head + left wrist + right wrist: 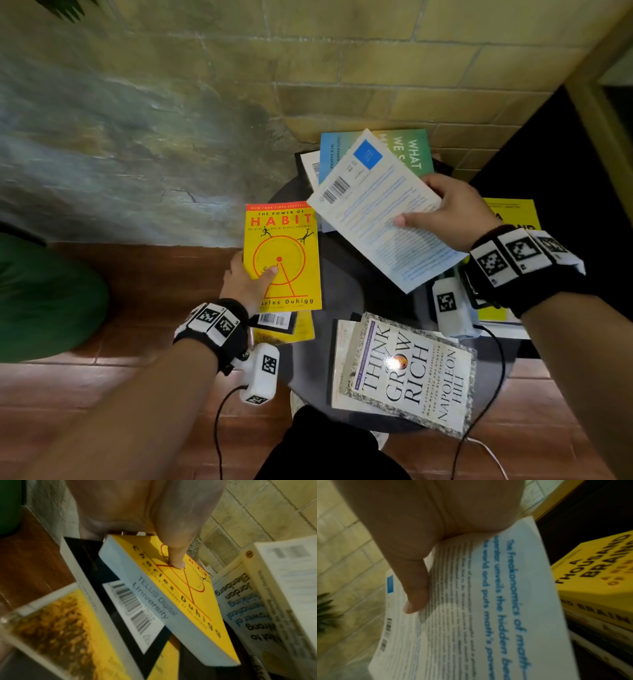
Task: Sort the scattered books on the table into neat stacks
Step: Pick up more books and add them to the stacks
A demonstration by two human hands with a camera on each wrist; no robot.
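My left hand [251,279] grips the yellow "Power of Habit" book [286,240] by its left edge, thumb pressed on the cover [185,588], holding it tilted above a black-and-yellow book [277,323]. In my right hand [442,212] is a white paperback [376,212], back cover up with blue text [488,601], pinched at its right edge and raised over the round dark table [339,277]. "Think and Grow Rich" [407,373] lies on another book at the table's near edge. A green-blue book [407,150] lies at the far side.
A yellow "A Thousand Brains" book [597,566] tops a stack at the right [513,212]. A brick wall [342,61] stands close behind the table. A green cushion [44,294] lies at the left on the red tiled floor [137,342]. Cables hang from both wrists.
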